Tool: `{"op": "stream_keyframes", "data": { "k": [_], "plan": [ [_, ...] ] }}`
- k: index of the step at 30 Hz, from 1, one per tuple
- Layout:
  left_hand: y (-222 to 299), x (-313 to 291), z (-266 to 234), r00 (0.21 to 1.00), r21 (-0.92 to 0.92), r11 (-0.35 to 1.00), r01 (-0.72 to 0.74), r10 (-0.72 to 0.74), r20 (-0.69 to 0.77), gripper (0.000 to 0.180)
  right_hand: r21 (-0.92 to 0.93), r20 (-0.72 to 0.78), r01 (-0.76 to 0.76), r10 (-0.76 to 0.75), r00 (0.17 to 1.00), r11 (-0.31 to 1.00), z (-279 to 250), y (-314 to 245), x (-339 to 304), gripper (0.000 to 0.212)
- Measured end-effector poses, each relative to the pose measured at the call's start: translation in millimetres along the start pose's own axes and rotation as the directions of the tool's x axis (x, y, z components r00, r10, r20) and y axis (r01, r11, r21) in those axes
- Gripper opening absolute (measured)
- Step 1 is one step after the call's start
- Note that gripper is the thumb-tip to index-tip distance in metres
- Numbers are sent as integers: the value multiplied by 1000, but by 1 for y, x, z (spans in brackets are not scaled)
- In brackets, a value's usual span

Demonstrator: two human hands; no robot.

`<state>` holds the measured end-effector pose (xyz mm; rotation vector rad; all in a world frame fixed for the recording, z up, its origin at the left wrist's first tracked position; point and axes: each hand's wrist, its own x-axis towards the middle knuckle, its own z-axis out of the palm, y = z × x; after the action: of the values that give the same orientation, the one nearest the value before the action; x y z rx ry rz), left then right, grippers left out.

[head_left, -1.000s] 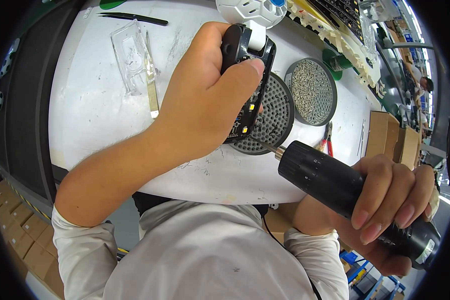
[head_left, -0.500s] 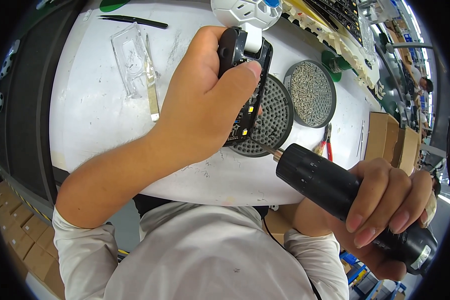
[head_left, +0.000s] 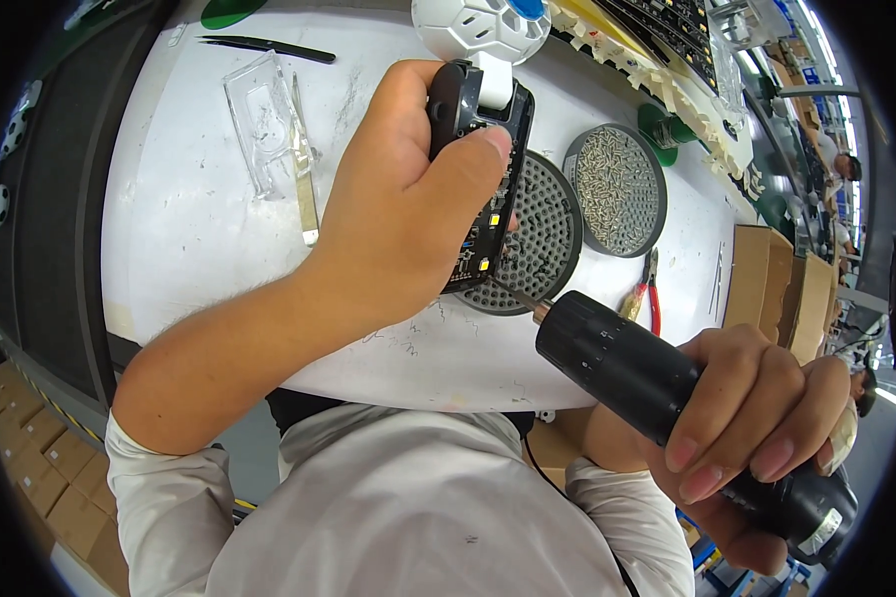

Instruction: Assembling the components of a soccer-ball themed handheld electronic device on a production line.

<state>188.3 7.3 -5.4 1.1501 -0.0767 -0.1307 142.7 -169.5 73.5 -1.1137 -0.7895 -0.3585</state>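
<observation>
Landmark: dark-screw dish [head_left: 575,245], grey and round.
Circuit-board unit [head_left: 476,247], black-cased, one: overlaps the dish's left side; we see the left hand [head_left: 398,189] clamped on it, thumb on the board.
Power screwdriver [head_left: 617,363], black, one: lower right of the dish, gripped by the right hand [head_left: 752,408]. Hands well apart.
White ball-shaped part [head_left: 478,28], one: above the dish, its stem meeting the unit.
Silver-screw dish [head_left: 663,204], one: upper right of the landmark.
Pliers [head_left: 654,289], red-handled: to its right.
Step, in our judgement: screw-driving at the board's lower corner, where the bit [head_left: 516,293] points; we cannot tell whether it is seated. The next move seems to call for steady alignment and light pressure.
Markings: no brand we can make out; pale sticker [head_left: 824,530] on the screwdriver's rear, unreadable; tiny collar marks; black squiggles below the dish, no legible words.
</observation>
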Motion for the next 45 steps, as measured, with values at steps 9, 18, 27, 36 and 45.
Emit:
{"op": "stream_keyframes", "data": {
  "k": [9,18,27,36,45],
  "plan": [
    [1,-1,0,998,-57,998,28,-31,-53,35,45,193,-100,90,977,994,-7,-4,3,22],
    [0,-1,2,997,-87,996,17,-23,-76,35,46,176,-94,84,981,995,-15,-1,6,43],
    [3,4,-4,996,38,999,-39,42,-83,29,94,127,-70,58,990,993,-13,-6,6,46],
    [7,3,-7,999,106,994,-32,36,-40,33,21,41,-47,46,998,999,-13,9,7,50],
    [24,3,-8,925,18,955,298,-293,241,40,79,39,-106,103,994,991,-30,6,11,63]
  ]
}}
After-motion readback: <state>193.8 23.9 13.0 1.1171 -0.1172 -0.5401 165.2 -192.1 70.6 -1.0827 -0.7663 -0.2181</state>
